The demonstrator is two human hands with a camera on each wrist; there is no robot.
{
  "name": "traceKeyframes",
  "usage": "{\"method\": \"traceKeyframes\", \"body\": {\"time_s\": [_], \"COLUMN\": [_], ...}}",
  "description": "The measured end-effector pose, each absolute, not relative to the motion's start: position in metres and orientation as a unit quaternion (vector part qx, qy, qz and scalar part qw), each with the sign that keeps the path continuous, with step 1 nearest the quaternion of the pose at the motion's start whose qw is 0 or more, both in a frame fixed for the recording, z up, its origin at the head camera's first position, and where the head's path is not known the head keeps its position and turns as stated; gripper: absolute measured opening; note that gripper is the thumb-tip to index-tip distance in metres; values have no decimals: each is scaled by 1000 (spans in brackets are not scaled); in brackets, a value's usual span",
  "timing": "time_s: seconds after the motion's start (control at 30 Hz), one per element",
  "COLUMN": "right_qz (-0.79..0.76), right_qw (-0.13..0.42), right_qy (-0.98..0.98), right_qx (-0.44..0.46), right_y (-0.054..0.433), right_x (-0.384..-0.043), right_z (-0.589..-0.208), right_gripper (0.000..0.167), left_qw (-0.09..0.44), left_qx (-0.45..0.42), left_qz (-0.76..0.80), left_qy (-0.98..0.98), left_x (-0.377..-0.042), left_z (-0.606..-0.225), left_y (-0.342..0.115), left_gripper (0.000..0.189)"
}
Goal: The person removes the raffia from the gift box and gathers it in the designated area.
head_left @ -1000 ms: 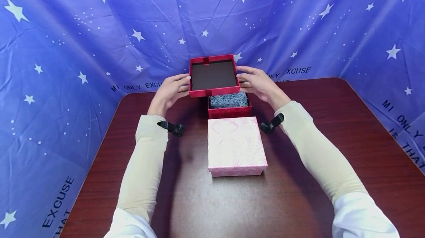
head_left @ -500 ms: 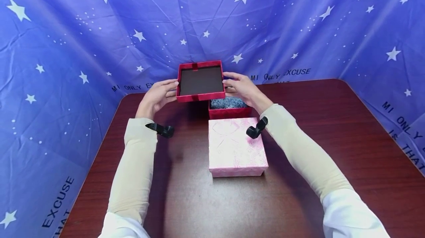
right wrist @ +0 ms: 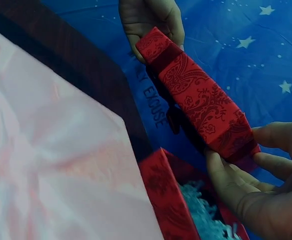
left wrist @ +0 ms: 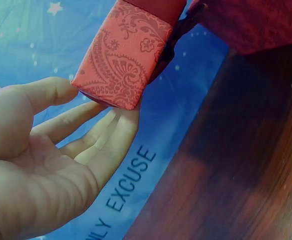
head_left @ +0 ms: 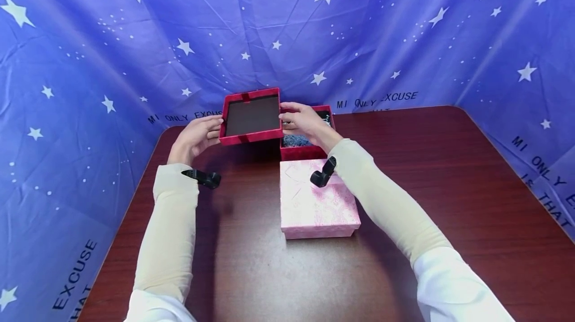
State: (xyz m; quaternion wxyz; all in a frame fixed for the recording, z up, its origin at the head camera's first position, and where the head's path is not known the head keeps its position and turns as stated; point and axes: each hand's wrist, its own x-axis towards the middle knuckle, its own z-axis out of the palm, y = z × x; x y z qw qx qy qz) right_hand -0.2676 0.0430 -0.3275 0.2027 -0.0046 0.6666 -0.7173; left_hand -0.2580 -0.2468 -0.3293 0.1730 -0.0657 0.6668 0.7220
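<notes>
Both hands hold a red patterned box lid [head_left: 251, 115] in the air, its dark inside turned toward the head camera. My left hand [head_left: 194, 137] grips the left edge, thumb on one side and fingers on the other, as the left wrist view also shows. At the right edge my right hand [head_left: 307, 121] pinches the lid between thumb and fingers. Behind and below that hand stands the open red box base [head_left: 303, 153], partly hidden, with blue-grey shredded paper [head_left: 295, 141] inside. In the right wrist view a dark ribbon bow [right wrist: 175, 117] hangs at the lid's outer face.
A pink gift box [head_left: 319, 207] with its lid on stands in front of the red base, under the right forearm. Everything rests on a brown wooden table [head_left: 427, 172]. A blue star-printed cloth [head_left: 278, 22] hangs close behind the table and at its sides.
Both hands have carried the red lid to the left and slightly down, away from above the red base. More of the base and its shredded paper now shows. The pink box stays put.
</notes>
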Motion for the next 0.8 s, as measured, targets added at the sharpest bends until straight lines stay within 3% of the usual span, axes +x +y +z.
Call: {"method": "traceKeyframes", "body": {"time_s": [0.8], "right_qz": [-717], "right_qw": [234], "right_qy": [657], "right_qx": [-11], "right_y": [-33], "right_x": [-255], "right_z": [-347], "right_gripper": [61], "left_qw": [171], "left_qx": [-104], "left_qz": [700], "left_qy": [685], "left_x": [-243], "left_z": [-347], "left_y": [-300], "left_gripper": [49]}}
